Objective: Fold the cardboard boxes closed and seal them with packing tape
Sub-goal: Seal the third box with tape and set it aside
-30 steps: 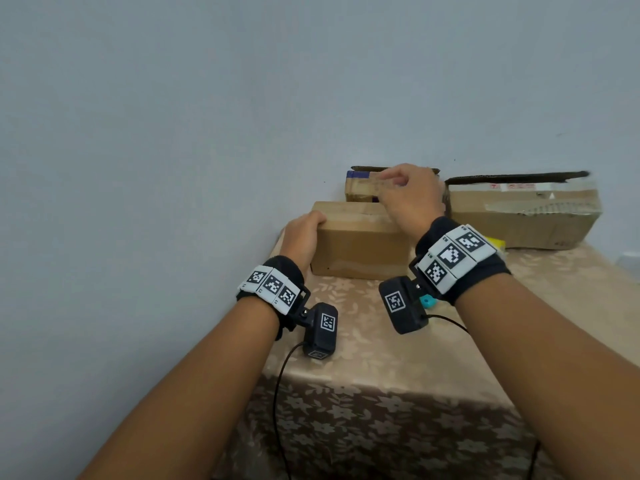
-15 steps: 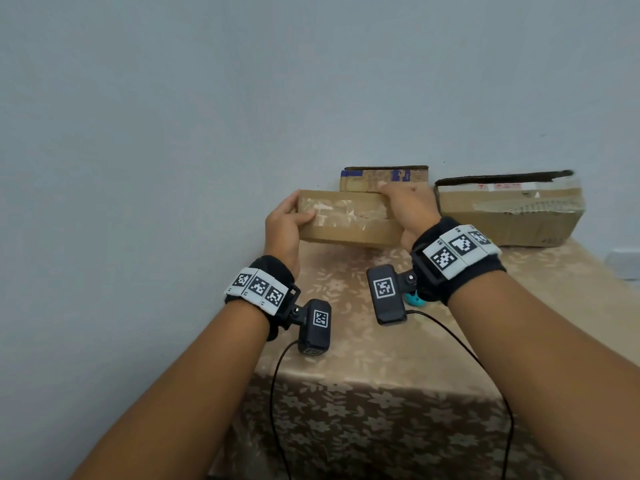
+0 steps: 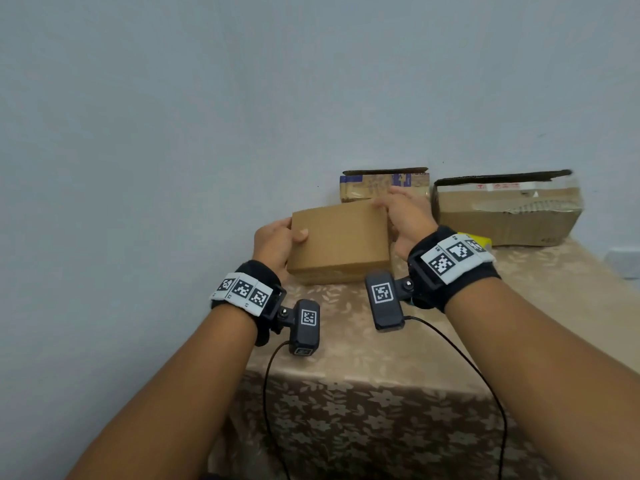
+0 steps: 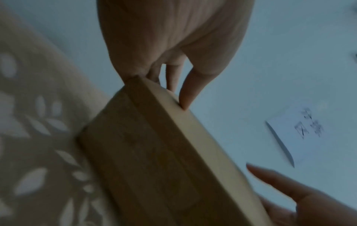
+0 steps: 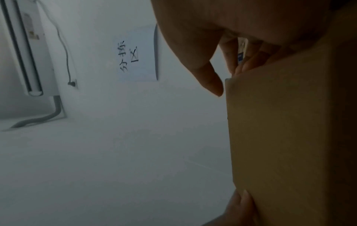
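A small plain brown cardboard box (image 3: 341,242) sits at the table's left side with a broad unmarked face turned up toward me. My left hand (image 3: 277,242) grips its left end, thumb on the top face and fingers behind. My right hand (image 3: 403,220) holds the right end, fingers curled over the far top corner. The left wrist view shows the box (image 4: 164,152) with the thumb pressed on its edge. In the right wrist view, the box (image 5: 286,130) fills the right side.
Two more boxes stand against the wall: a small one with blue print (image 3: 382,183) and a long one with torn tape (image 3: 505,213). A yellow object (image 3: 483,241) lies behind my right wrist. The floral tablecloth (image 3: 346,348) drops off near me.
Both hands lifted the box off the table, turned it over and brought it down nearer to me. The taped face seen half a second ago no longer shows; a plain face is up.
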